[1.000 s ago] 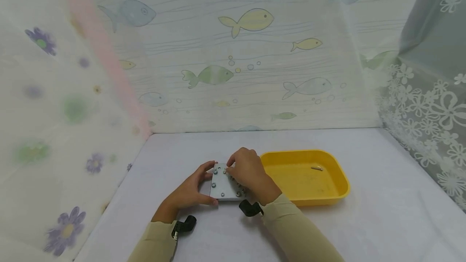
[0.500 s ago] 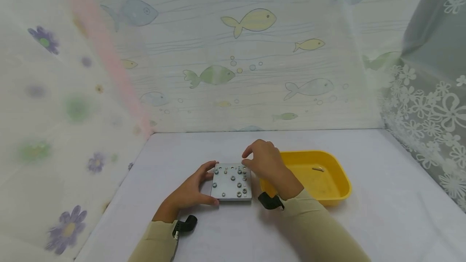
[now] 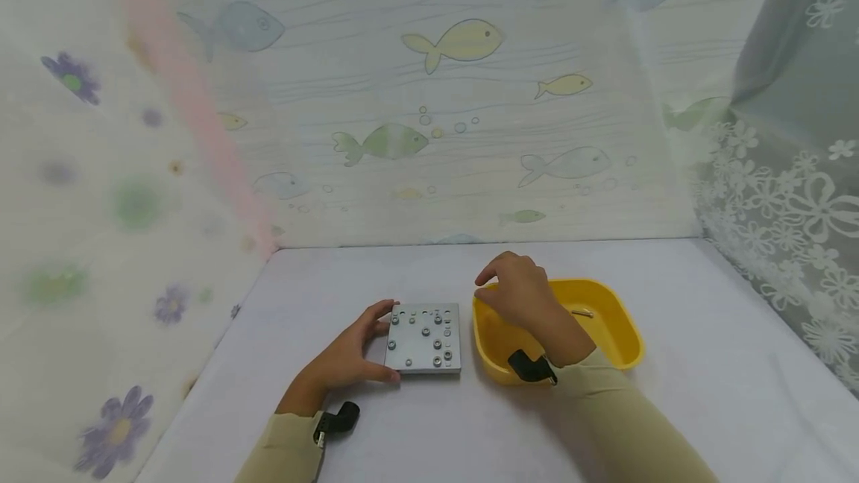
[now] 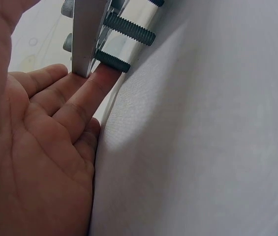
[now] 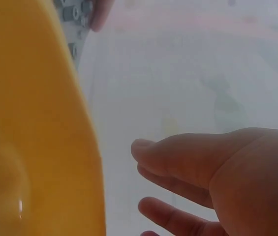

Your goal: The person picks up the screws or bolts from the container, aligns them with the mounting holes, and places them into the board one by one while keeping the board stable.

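A square silver metal plate point(image 3: 406, 341) studded with several socket-head screws stands slightly raised on the table. My left hand point(image 3: 345, 352) holds it by the left side, thumb at the front corner and fingers at the back. In the left wrist view, dark threaded screw shanks point(image 4: 131, 30) stick out beneath the plate, one against a fingertip. My right hand point(image 3: 520, 293) hovers over the left part of a yellow tray point(image 3: 493, 352). Its fingers are loosely bent, and nothing shows between thumb and fingers point(image 5: 170, 153) in the right wrist view.
One long silver screw point(image 3: 582, 313) lies in the tray, partly behind the right wrist. A white cloth covers the table point(image 3: 429, 423). Fish-patterned curtain point(image 3: 376, 192) hangs along the back edge, with flowered curtains at both sides.
My right hand has left the plate's top and moved right, over the tray, uncovering the screws on the plate. The left hand keeps its hold on the plate's left side.
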Demonstrator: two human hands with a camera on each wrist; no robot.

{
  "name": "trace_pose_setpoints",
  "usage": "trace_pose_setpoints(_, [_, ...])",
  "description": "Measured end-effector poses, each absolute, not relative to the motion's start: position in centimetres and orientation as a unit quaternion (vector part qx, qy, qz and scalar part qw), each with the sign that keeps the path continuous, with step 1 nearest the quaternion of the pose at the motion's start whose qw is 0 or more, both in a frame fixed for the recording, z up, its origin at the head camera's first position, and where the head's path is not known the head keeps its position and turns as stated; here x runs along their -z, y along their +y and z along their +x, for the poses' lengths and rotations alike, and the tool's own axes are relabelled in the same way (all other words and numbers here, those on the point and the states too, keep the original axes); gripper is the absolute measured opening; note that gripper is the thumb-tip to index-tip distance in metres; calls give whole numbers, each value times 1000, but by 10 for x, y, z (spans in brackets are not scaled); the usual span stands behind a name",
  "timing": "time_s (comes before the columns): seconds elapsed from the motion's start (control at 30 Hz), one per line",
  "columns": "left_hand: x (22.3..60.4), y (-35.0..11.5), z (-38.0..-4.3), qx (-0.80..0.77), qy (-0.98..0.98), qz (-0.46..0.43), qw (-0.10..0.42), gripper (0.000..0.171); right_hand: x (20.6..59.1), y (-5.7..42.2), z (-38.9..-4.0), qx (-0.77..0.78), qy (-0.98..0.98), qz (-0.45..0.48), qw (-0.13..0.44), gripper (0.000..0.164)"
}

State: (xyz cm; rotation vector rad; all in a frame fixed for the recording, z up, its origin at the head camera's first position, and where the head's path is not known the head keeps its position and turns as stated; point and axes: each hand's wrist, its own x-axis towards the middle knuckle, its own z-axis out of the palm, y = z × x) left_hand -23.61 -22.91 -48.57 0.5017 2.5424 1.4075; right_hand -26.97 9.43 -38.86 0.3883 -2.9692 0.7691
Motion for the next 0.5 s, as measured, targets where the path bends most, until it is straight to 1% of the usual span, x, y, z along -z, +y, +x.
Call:
trace_pose_setpoints(0.13, [485, -230, -235, -480, 854, 175, 97, 123, 388, 108, -270, -241, -961, 133, 25, 17])
trace_pose_setpoints(0.37, [484, -230, -235, -474, 858, 174, 98, 120, 385, 142, -273, -223, -964, 134, 49, 19])
trace_pose_setpoints(0.5, [485, -231, -236, -473, 859, 170, 96, 120, 383, 155, -275, -224, -965, 129, 41, 21])
